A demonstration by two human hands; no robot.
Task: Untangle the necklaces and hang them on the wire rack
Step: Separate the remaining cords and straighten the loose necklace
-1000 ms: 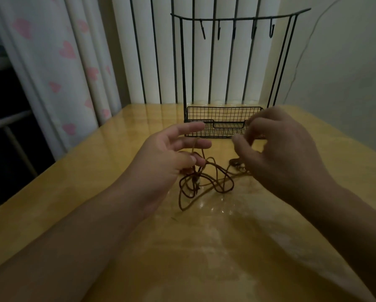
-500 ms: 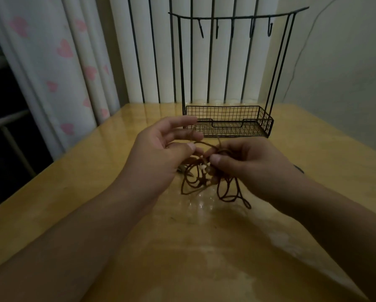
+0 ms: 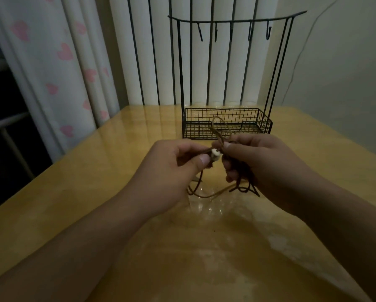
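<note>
A tangle of brown cord necklaces is lifted off the wooden table between both hands. My left hand pinches the cord at a pale bead. My right hand grips a bunch of the cords, with a loop sticking up above the fingers. Loose ends trail down onto the table below. The black wire rack stands behind the hands, its basket at the bottom and a top bar with several bare hooks.
A curtain with pink hearts hangs at the left, by the table's left edge. Vertical dark bars and a pale wall stand behind the rack. Bare tabletop lies in front of my arms.
Both hands have risen and closed on the cords, lifting most of the tangle off the table. My left hand went from spread fingers to a pinch at the bead.
</note>
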